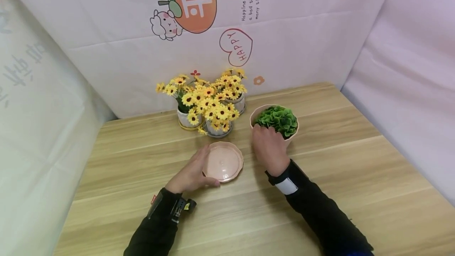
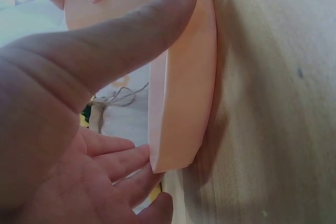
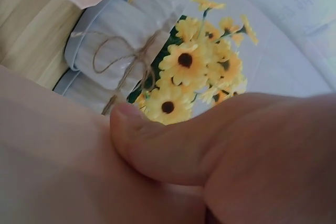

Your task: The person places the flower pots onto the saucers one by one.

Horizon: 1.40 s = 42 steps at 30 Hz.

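A round pale pink saucer [image 1: 224, 163] with a faceted rim is at or just above the tabletop; I cannot tell which. My left hand [image 1: 193, 173] holds its left side, the thumb on the near rim and the fingers along the far left edge. In the left wrist view the thumb lies across the saucer wall [image 2: 186, 87]. To the right, my right hand [image 1: 270, 149] grips the near-left rim of a pink flowerpot [image 1: 256, 113] with a leafy green plant [image 1: 279, 119] in it. The right wrist view shows that thumb pressed on the pot's wall [image 3: 63, 156]; the other fingers are hidden.
Several yellow daisies [image 1: 222, 112] fill three small whitish pots tied with twine, grouped behind the saucer. Their pots, such as the front one [image 1: 215, 129], stand on small saucers. A printed cloth [image 1: 124, 62] hangs behind the wooden table [image 1: 135, 161].
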Each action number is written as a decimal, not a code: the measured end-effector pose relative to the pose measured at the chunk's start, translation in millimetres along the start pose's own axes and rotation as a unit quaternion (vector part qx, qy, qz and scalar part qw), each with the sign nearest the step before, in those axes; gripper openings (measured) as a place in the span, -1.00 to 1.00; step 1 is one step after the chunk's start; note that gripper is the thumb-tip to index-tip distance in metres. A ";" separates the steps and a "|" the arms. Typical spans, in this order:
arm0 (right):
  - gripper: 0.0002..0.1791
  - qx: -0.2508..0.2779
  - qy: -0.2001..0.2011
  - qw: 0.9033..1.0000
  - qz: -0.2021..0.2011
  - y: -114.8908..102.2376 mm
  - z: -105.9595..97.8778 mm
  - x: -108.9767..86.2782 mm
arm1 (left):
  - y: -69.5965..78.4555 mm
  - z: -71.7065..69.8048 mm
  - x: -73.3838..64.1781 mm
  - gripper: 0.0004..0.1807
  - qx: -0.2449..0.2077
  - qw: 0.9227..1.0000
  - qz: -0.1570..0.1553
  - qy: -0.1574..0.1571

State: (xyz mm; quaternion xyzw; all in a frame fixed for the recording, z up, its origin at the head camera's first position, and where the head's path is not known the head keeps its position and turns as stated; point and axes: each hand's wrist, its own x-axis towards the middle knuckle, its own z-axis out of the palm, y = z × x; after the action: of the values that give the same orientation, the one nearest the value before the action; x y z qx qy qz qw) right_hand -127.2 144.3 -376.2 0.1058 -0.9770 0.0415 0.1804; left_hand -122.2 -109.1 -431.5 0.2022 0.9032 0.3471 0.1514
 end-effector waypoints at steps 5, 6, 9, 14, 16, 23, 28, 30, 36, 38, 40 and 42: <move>-0.87 -0.009 0.021 1.000 -0.021 -5.4 -0.1 -5.6 | -1.1 0.3 -0.8 0.40 -0.001 1.000 0.011 0.002; -0.87 -0.010 0.023 0.999 -0.025 -6.5 -0.3 -6.5 | -1.0 0.3 -0.9 0.39 -0.004 1.000 0.012 0.003; -0.87 -0.007 0.024 0.999 -0.036 -9.7 -1.6 -8.4 | -0.5 -0.1 -1.2 0.40 -0.009 1.000 0.015 0.006; -0.85 0.006 0.005 0.999 -0.046 -13.4 -4.3 -10.0 | 0.5 -1.3 -1.0 0.41 -0.013 1.000 0.018 0.007; -0.83 0.009 -0.002 0.999 -0.050 -14.6 -5.3 -11.1 | 0.2 -1.4 -0.9 0.41 -0.013 1.000 0.021 0.008; -0.77 0.002 0.005 0.997 -0.075 -21.0 -6.0 -16.1 | -1.0 -1.2 -0.3 0.41 -0.016 0.999 0.031 0.010; -0.77 0.001 0.019 0.996 -0.083 -24.5 -7.0 -18.8 | -0.6 -1.4 0.0 0.40 -0.015 0.999 0.036 0.013; -0.78 0.001 0.018 0.997 -0.081 -25.0 -7.3 -19.0 | -0.4 -1.7 -0.1 0.41 -0.012 0.999 0.030 0.011; -0.82 -0.009 0.003 0.998 -0.069 -25.9 -7.8 -17.8 | -0.7 -2.0 -0.2 0.43 -0.007 1.000 0.017 0.006; -0.85 -0.016 -0.001 0.998 -0.066 -26.3 -8.1 -17.6 | -1.1 -2.0 -0.1 0.43 -0.007 1.000 0.017 0.006; -0.87 -0.022 -0.004 0.998 -0.064 -26.2 -8.5 -17.4 | -1.4 -2.0 -0.1 0.43 -0.006 1.000 0.016 0.005; -0.86 -0.026 -0.006 0.998 -0.065 -25.8 -9.5 -17.2 | -1.4 -2.0 -0.1 0.43 -0.008 1.000 0.013 0.004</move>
State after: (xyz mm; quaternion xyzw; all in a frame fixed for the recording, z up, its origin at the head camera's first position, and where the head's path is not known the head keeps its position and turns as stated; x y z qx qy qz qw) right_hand -102.5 123.6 -372.4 0.1643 -0.9698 0.0034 0.1800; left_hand -123.3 -111.2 -431.1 0.2116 0.8983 0.3570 0.1444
